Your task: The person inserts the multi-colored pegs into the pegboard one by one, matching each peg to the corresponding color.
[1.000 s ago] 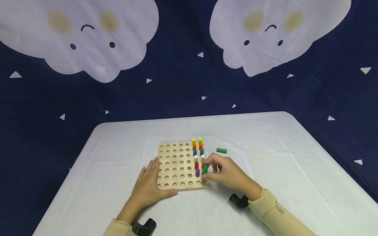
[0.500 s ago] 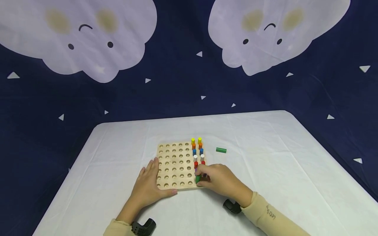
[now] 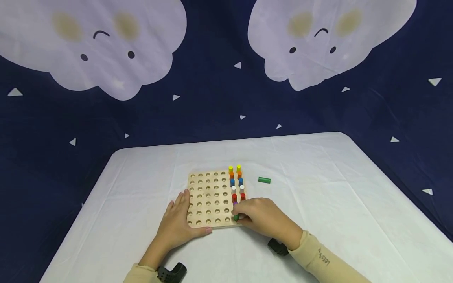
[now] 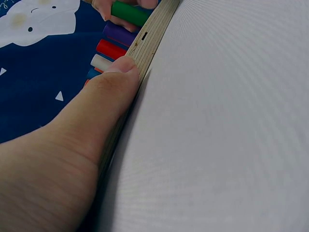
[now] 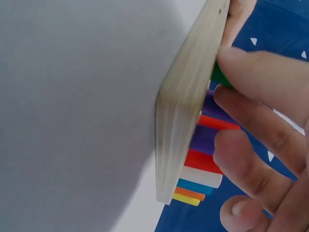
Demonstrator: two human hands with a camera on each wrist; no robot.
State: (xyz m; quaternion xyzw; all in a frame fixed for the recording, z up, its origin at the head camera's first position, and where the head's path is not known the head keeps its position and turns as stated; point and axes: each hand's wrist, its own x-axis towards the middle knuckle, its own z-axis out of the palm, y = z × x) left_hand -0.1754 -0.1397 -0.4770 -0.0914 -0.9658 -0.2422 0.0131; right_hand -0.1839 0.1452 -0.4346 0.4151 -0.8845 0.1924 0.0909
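A wooden pegboard (image 3: 204,192) with rows of round holes lies flat on the table. My left hand (image 3: 177,228) rests against it, fingers along its left edge and thumb along its front edge. With thumb and index finger, my right hand (image 3: 265,216) pinches a green peg (image 3: 236,217), upright at the front row of holes near the right side. In the left wrist view, the green peg (image 4: 129,13) stands beside a purple peg (image 4: 118,34). Behind, two columns hold upright red, white, blue, orange and yellow pegs (image 3: 238,169). The right fingers hide the front right corner.
A loose green peg (image 3: 264,180) lies on the white tablecloth (image 3: 318,177), right of the board. A dark blue curtain (image 3: 212,98) with clouds hangs behind the table. Black wrist devices (image 3: 172,273) are worn at both cuffs.
My right hand has moved left and towards the front edge with the green peg, then lowered slightly, so less of the peg shows. The left hand has stayed in place.
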